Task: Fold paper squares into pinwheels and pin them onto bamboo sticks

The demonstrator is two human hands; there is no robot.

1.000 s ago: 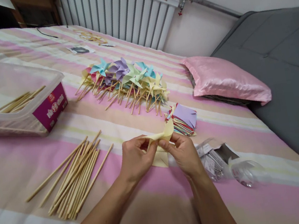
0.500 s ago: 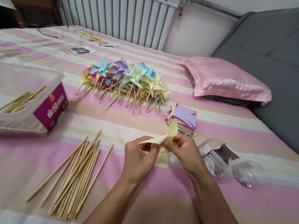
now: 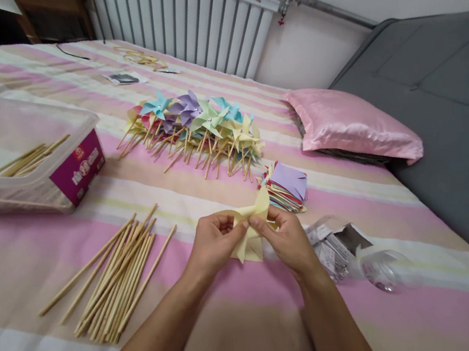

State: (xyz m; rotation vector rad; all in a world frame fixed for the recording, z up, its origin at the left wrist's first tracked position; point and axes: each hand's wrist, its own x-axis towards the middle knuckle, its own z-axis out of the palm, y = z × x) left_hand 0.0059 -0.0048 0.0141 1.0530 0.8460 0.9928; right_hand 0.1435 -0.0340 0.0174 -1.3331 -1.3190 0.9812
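Observation:
A pale yellow paper pinwheel [image 3: 249, 246] is held between my two hands above the striped bedspread. My left hand [image 3: 214, 242] pinches it from the left, thumb near the middle. From the right, my right hand [image 3: 288, 237] grips it, its thumb also pressed close to the centre. Some blades are curled in and up, and the lower part hangs flat. My fingertips behind the paper are hidden. Just beyond my right hand lies a stack of cut paper squares [image 3: 290, 183], lilac on top. Loose wooden sticks [image 3: 121, 278] lie left of my left hand.
Finished pinwheels [image 3: 207, 120] on sticks lie in a row farther back. A clear plastic box [image 3: 73, 127] with more sticks stands at left. Small plastic bags [image 3: 334, 248] and a clear container [image 3: 383, 273] lie at right. A pink pillow [image 3: 352, 126] rests by the grey headboard [image 3: 434, 76].
Both thumbs have come together at the paper's middle. More of the blades now show, with the paper turned to face me. The things around have stayed in place.

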